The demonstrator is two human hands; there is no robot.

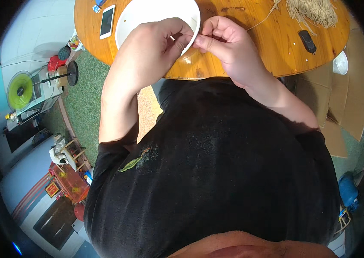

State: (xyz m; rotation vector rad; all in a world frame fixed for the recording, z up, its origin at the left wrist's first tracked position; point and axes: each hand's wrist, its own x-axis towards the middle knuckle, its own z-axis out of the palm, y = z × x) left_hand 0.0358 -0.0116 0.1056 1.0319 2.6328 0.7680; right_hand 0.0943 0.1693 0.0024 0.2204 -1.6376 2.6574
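My left hand [156, 47] reaches over a white bowl [141, 13], its thumb and forefinger pinched together above the opening. A tiny white thing shows between its fingers, too small to name. At the bowl's near right rim, my right hand [229, 45] is closed in a pinch, with the fingertips of both hands almost meeting. A thin beige cord [261, 22] runs to my right hand from a bundle of beige cords [313, 12] at the far right. The cord's end is hidden by the fingers.
The round wooden table [272, 51] carries a white phone [107, 21] at left and a small black object [307, 41] at right, with white specks nearby. Cardboard [349, 86] lies right of the table; a green fan [20, 91] stands left. A leaf [131, 164] clings to my black shirt.
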